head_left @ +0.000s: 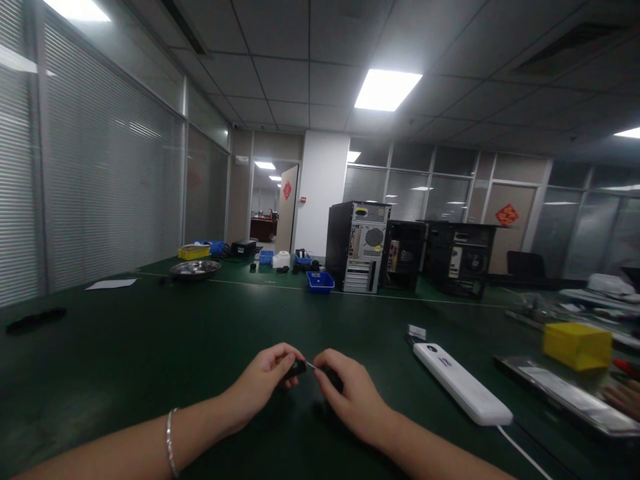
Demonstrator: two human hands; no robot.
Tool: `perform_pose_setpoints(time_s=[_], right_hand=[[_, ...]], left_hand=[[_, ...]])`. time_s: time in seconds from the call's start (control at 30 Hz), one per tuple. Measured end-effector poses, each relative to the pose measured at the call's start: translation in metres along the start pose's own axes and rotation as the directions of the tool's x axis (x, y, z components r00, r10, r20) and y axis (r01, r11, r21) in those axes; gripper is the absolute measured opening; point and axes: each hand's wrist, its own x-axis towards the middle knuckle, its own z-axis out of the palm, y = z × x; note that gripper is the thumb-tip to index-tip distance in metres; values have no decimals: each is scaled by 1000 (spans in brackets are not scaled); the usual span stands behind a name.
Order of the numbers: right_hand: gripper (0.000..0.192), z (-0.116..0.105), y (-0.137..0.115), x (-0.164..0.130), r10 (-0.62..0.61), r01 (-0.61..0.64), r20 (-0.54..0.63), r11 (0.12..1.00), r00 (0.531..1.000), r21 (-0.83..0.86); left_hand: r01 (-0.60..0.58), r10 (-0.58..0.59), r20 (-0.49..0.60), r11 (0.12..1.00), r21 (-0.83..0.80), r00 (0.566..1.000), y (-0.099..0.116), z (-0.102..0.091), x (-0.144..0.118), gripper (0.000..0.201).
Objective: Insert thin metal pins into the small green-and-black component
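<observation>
Thin metal shaft [311, 365] lies between left grip [261, 381] and right grip [353, 390], each clasping a dark piece [297, 369]

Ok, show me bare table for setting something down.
Bare green tabletop lies between the left hand and the metal bowl, and between the right hand and blue tray. Crowded: around the computer cases and the yellow box.

Grn tbl [200, 347], PC twrs [405, 257], blu tray [321, 288], metal bowl [195, 275]
</observation>
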Motion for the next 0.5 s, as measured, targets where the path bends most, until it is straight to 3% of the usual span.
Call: perform_pose_setpoints(time_s=[0.23, 0.4, 0.5], right_hand=[[14, 3, 3, 1, 0, -1, -1, 999, 1000, -53], [13, 3, 5, 0, 0, -1, -9, 997, 1000, -71], [13, 3, 4, -1, -11, 11, -2, 998, 1000, -61]], left_hand=[[-34, 38, -52, 997, 73, 998, -3, -2, 3, 34], [-87, 86, 18, 995, 56, 996, -2, -4, 2, 27], [-141, 142, 2, 983, 113, 990, -1, -4, 0, 21]])
